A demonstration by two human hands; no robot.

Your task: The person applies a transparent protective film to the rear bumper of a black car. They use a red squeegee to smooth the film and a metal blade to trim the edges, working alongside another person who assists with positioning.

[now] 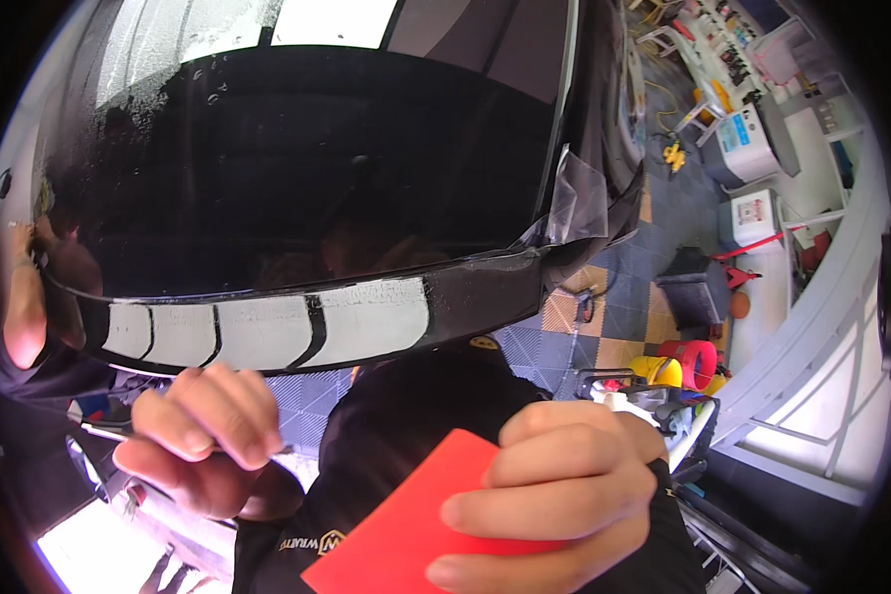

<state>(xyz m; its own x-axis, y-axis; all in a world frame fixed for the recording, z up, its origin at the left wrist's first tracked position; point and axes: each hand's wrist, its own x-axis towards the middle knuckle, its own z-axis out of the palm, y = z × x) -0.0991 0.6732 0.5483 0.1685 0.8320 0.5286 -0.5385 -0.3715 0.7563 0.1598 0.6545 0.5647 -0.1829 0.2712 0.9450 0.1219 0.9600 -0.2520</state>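
Observation:
My right hand grips a flat red squeegee card, with its fingers folded across the front and one straight edge jutting out toward the left. Held up at the left, my left hand has its fingers loosely curled toward the thumb, and nothing shows in it. Beyond both hands spreads a glossy black car panel, wet with droplets along its far left side; neither hand touches it. A loose piece of clear film stands up from the panel's right corner.
At the left edge another person's arm reaches to the car. On the tiled floor at the right stand a black box, a red bucket and a yellow bucket. White bins line the wall.

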